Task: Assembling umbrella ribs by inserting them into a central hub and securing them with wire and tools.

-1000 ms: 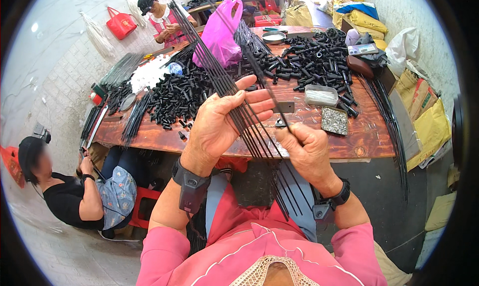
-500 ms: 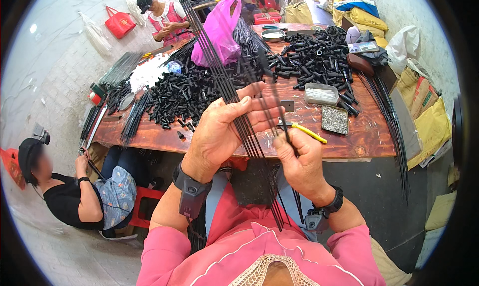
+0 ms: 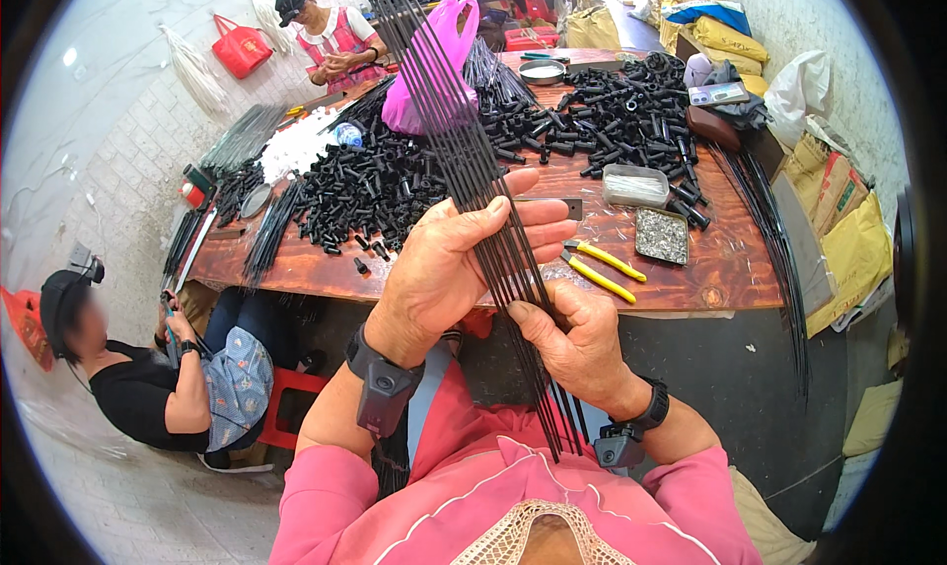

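Observation:
A fanned bundle of long thin black rods [image 3: 446,121] slants across my body, from above the table down to my lap. My left hand [image 3: 434,269] bears the bundle, its thumb laid over the rods and its fingers stretched out behind them. Lower down, my right hand [image 3: 582,343] grips the rods between thumb and bent fingers. Just beyond my right hand, yellow-handled pliers [image 3: 610,260] lie on the wooden table [image 3: 710,279]. Their jaws are partly hidden behind my left fingertips.
Piles of short black tubular parts [image 3: 360,185] cover much of the table. A pink plastic bag [image 3: 419,102], a clear box [image 3: 634,185] and a tin of small metal bits [image 3: 662,237] stand there. More rods [image 3: 760,230] overhang the right edge. Co-workers sit left [image 3: 148,388] and far left [image 3: 340,47].
Rods that were apart in my right hand now lie against the bundle in my left. My right hand has moved slightly left and down onto the bundle. The pliers show more fully.

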The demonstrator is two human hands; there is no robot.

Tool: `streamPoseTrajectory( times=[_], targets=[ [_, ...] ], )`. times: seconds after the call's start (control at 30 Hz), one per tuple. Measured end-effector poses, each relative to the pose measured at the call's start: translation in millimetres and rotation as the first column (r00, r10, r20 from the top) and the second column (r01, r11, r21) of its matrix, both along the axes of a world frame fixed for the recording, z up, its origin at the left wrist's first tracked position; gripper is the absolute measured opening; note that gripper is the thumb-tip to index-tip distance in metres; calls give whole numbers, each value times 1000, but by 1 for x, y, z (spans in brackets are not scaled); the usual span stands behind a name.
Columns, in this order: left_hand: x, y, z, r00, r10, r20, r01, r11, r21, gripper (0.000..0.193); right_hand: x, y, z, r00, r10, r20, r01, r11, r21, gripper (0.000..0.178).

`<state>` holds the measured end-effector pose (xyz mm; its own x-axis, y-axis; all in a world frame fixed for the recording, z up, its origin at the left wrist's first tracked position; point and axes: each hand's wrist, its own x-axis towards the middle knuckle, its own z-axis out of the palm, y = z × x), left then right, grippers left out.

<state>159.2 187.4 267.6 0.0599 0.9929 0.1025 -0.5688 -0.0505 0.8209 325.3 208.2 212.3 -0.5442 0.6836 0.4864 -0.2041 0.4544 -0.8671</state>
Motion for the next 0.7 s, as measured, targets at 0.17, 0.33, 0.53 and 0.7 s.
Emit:
streamPoseTrajectory(
  times=[0.17,0.33,0.53,0.7],
  targets=[
    [1,0,1,1000,11,-3,-11,1000,-3,51,0,5,-7,997,-73,8,72,994,87,11],
    [5,-3,3,1000,28,-1,-28,1000,-13,48,-2,3,-10,997,-33,-66,40,994,98,11],
    [8,0,3,997,74,7,-74,996,-54,44,7,7,-12,980,-184,-76,198,945,259,11],
    [20,1,5,974,184,-131,-193,980,-58,42,19,18,-14,909,-386,-155,414,802,430,5]
  ],
)
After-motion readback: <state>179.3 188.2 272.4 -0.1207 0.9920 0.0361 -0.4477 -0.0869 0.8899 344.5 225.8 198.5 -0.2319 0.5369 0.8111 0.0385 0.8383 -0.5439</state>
